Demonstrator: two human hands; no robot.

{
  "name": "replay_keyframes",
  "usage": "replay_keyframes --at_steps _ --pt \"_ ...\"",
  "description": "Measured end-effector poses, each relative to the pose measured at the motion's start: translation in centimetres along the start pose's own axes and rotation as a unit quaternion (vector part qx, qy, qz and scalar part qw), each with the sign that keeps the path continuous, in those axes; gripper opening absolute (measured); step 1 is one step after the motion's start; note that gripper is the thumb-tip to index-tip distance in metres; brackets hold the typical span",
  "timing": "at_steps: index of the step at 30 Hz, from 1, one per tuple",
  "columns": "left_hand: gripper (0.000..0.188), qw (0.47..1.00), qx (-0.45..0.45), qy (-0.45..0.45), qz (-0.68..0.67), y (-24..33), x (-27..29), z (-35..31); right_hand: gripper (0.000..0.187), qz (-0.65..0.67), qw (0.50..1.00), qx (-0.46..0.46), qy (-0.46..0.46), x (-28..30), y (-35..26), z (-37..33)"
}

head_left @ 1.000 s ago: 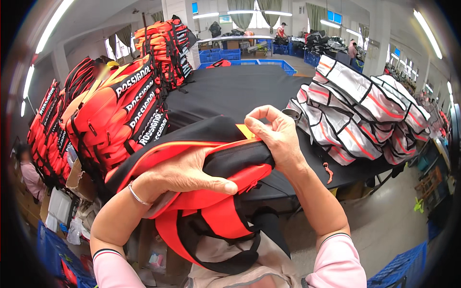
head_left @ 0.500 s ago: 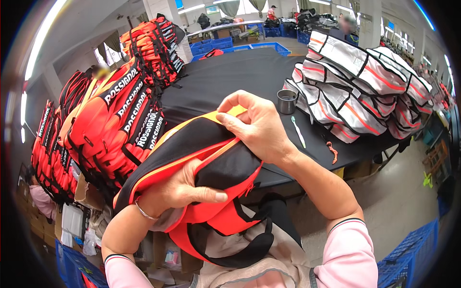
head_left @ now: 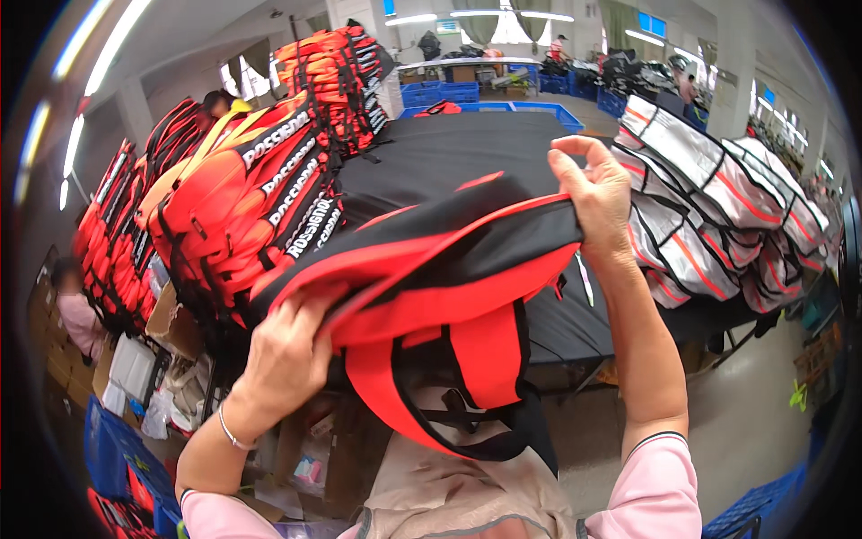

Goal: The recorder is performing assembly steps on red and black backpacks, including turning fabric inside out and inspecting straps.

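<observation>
A red and black backpack [head_left: 467, 287] is stretched out between my two hands, over the near edge of the black-covered table [head_left: 431, 144]. My left hand [head_left: 292, 350] grips its lower left edge, fingers curled over the red fabric. At the upper right end, my right hand [head_left: 594, 193] pinches the bag's rim with bent fingers. Red shoulder straps [head_left: 382, 382] with black edging hang below, in front of my apron. Close to my right forearm, a toothbrush [head_left: 585, 280] lies on the table, partly covered.
Stacked red backpacks [head_left: 224, 193] rise on the left, with another pile [head_left: 332, 85] behind. White and grey bags [head_left: 700, 184] with black and red trim are heaped at the right. Blue crates [head_left: 530, 110] stand beyond the table. A person in pink [head_left: 79, 310] is at far left.
My left hand has come out from inside the backpack to grip its outer edge. My right hand has moved right, and the bag has turned and spread, its orange-yellow lining now hidden.
</observation>
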State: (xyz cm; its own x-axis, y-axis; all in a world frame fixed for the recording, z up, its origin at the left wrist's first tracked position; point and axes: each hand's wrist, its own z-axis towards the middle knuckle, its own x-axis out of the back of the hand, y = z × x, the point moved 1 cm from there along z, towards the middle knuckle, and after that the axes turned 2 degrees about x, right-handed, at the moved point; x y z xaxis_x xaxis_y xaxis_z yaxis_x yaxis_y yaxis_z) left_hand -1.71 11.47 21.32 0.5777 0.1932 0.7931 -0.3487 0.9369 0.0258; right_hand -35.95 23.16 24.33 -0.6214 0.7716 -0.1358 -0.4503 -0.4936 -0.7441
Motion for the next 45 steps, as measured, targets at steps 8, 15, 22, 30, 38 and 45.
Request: replay_keyframes --at_steps 8,15,22,30,38,45 --pt "0.015 0.972 -0.059 0.133 -0.184 -0.2 0.4 8.2 0.031 -0.336 0.876 0.327 -0.116 -3.4 -12.2 -1.9" --pt "0.031 0.902 -0.327 0.252 -0.126 0.8 0.5 13.2 0.018 -0.420 0.809 0.374 -0.171 -5.4 -11.0 -3.5" --pt "0.046 0.937 -0.088 0.303 -0.148 -4.3 -4.4 9.8 0.015 -0.410 0.791 0.438 -0.121 -2.8 -8.9 -1.8" --pt "0.024 0.901 -0.064 0.285 -0.320 -0.4 -4.7 11.8 0.022 -0.548 0.631 0.540 -0.101 -8.4 -9.0 -4.8" --pt "0.019 0.839 -0.037 -0.039 -0.541 -1.0 -3.5 9.9 0.021 -0.252 0.872 0.157 -0.389 -6.4 -8.2 -2.2" --pt "0.036 0.673 0.023 -0.216 -0.707 -1.5 -5.3 8.1 0.027 -0.082 0.853 -0.147 -0.495 -6.5 -4.3 -1.9"
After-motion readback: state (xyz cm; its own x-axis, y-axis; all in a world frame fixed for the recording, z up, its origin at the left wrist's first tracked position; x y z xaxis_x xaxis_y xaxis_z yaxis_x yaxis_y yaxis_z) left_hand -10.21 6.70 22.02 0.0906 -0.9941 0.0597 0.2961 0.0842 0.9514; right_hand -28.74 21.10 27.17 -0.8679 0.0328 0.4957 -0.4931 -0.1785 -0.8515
